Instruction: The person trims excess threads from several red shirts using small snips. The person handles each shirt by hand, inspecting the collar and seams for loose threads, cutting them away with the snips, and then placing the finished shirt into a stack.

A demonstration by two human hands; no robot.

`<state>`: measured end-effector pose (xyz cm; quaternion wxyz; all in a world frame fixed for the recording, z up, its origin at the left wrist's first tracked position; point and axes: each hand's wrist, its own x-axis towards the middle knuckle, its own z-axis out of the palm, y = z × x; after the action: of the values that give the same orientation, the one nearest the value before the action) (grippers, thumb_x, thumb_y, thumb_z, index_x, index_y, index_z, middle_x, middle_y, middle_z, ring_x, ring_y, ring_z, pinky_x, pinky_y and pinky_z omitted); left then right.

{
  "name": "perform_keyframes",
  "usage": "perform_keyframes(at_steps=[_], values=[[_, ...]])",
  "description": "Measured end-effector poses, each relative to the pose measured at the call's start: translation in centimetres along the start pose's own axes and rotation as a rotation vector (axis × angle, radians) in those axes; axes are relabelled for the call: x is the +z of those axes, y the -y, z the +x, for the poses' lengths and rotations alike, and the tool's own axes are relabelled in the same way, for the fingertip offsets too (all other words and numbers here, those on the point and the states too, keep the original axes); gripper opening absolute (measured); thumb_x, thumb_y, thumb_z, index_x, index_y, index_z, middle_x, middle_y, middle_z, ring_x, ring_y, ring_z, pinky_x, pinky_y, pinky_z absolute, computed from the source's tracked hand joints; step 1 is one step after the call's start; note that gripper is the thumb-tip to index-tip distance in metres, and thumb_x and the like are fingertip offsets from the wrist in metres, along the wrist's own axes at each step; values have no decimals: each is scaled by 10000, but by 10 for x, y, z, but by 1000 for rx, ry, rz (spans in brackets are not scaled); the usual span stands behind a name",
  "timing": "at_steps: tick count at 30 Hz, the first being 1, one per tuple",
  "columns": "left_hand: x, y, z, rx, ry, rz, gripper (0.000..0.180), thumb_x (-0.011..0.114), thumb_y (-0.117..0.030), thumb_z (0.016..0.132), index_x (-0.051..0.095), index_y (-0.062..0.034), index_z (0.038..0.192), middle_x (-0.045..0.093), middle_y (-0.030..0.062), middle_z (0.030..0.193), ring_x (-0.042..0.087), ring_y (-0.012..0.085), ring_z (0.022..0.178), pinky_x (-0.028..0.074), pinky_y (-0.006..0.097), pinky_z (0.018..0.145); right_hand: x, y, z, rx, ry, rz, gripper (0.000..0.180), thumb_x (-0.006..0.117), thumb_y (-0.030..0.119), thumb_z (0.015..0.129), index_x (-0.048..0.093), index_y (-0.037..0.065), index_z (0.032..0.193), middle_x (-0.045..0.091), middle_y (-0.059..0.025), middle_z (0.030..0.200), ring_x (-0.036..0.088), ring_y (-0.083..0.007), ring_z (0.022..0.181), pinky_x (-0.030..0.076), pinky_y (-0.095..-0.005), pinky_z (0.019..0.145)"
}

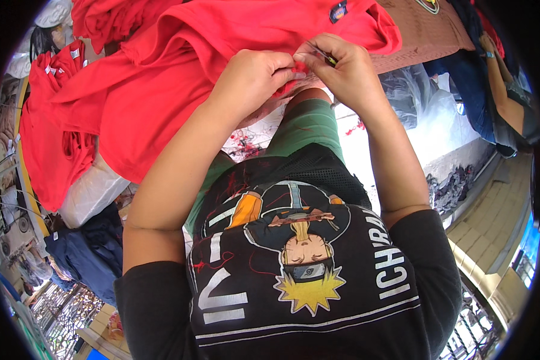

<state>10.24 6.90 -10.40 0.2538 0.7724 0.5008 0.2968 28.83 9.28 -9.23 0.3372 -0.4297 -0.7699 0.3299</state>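
Your left hand (255,75) is closed, its fingers bunched on a fold of the red shirt (162,78) at the hem that lies over your lap, and your right hand (342,69) sits just beside it, fingertips almost touching, pinched shut around a small thin tool (324,56) whose dark tip pokes out between thumb and forefinger; what kind of tool it is, you cannot tell from here. The red shirt spreads away from your hands toward the far left, its sleeve draped out across the pile, and a small dark patch (338,11) shows on it near the far edge. More red clothes (54,132) are heaped at the left, hanging over a white sack (93,192), with a dark blue garment (87,246) lying below that. A brown cloth (426,36) lies just beyond your right hand. Loose red threads (246,144) are scattered on the light surface by your green shorts (309,126), and a few cling to your black printed shirt (306,282). At the far right edge another person's arm (504,90), in blue clothing, reaches in, well apart from your own hands
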Motion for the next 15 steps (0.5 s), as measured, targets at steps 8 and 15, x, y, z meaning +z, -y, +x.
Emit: perform_keyframes(at_steps=[8, 15], values=[[-12, 0, 10, -40, 118, -23, 368, 657, -279, 896, 472, -10, 727, 432, 84, 557, 380, 141, 517, 370, 329, 485, -35, 10, -5, 27, 248, 39, 239, 638, 109, 900, 592, 0, 1107, 655, -57, 917, 613, -98, 861, 489, -254, 782], [-12, 4, 12, -99, 164, -100, 405, 636, -307, 916, 441, -15, 714, 397, 49, 565, 350, 105, 545, 348, 311, 483, -37, 3, -8, 51, 418, 23, 154, 626, 113, 910, 636, -8, 1005, 641, -30, 844, 566, -81, 764, 469, -241, 702]])
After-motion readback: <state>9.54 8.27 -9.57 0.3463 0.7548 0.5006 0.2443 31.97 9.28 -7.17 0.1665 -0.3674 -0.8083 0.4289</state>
